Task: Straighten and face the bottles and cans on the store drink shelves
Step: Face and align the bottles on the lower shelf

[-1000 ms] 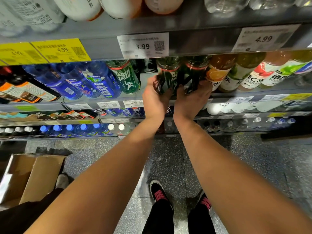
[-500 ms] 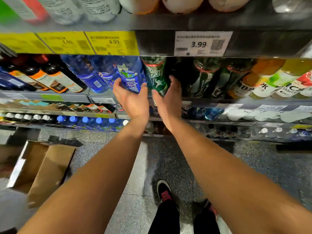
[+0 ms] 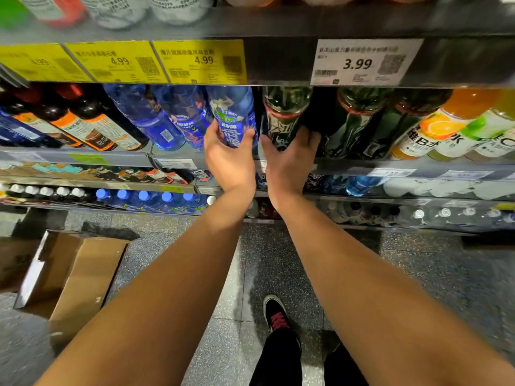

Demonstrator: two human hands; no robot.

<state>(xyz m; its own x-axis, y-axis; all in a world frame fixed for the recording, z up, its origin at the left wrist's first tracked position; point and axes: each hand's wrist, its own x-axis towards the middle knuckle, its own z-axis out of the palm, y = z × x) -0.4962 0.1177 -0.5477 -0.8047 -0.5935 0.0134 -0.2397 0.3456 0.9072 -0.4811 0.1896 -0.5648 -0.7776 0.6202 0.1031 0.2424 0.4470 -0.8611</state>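
Observation:
On the middle shelf, my left hand (image 3: 228,160) wraps the lower part of a blue bottle (image 3: 232,115) with a blue and white label. Right beside it, my right hand (image 3: 289,160) grips the base of a dark green bottle (image 3: 281,115) with a red band. Two more dark green bottles (image 3: 354,123) stand to the right, with a dark gap between them and the held one. More blue bottles (image 3: 156,118) stand to the left.
Dark bottles with orange labels (image 3: 94,126) fill the shelf's left; orange and green juice bottles (image 3: 446,126) its right. Price tags line the upper shelf edge (image 3: 278,62). Lower shelves hold capped bottles (image 3: 145,196). An open cardboard box (image 3: 69,271) sits on the floor at left.
Both hands left the pair of dark green bottles and shifted left. The left hand now holds a blue bottle, the right a green bottle further left.

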